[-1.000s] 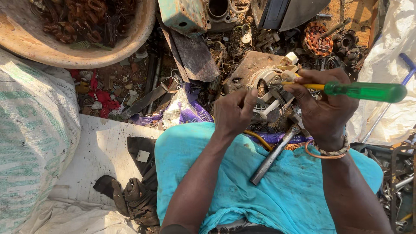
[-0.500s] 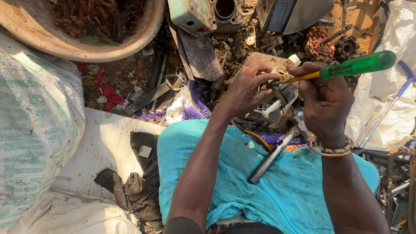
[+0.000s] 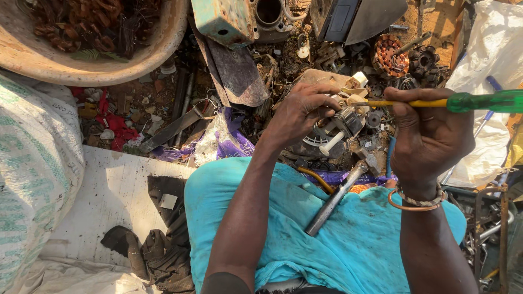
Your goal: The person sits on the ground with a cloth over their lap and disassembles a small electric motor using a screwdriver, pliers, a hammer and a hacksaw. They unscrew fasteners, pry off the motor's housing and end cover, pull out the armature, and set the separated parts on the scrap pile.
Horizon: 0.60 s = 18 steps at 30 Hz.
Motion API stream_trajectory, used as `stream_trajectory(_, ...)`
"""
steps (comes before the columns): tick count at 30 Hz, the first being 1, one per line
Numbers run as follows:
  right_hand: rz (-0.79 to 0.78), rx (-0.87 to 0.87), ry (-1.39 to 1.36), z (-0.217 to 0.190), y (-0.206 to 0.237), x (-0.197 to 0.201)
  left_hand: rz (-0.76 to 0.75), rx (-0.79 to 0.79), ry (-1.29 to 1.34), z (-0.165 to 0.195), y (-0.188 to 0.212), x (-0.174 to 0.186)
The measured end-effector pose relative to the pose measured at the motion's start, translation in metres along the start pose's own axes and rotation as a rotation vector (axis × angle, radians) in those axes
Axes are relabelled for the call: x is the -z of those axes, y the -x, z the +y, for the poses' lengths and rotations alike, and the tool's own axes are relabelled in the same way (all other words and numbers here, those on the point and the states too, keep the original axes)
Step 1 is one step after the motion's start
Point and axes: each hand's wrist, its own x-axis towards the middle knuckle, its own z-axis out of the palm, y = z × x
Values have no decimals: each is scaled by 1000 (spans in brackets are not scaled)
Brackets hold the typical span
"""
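The left hand is clenched around a small motor part with a white plastic stub, holding it over the lap just in front of the knees, above the scrap pile. To the right, the right hand grips a screwdriver with a yellow shaft and green see-through handle. The tool lies nearly level, its long axis running left to right, handle pointing away from the right hand and the tip reaching left into the motor part. So the part sits left of the right hand and directly in the left hand, which is the nearer one. The tip itself is hard to make out among the wires and fingers. The handle's end is cut off at the right edge. A metal rod rests on the turquoise cloth below both hands.
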Motion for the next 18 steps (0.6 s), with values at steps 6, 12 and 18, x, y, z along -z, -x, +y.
stream_trajectory(6,-12,-18,-25,6,-1,-11,32,7,35,0,-1,-7)
stream_trajectory(12,-81,-55,23,4,-2,-18,132,32,218,5,2,-9)
stream_trajectory(18,-96,-28,5,2,-4,-17,154,20,143,4,1,-14)
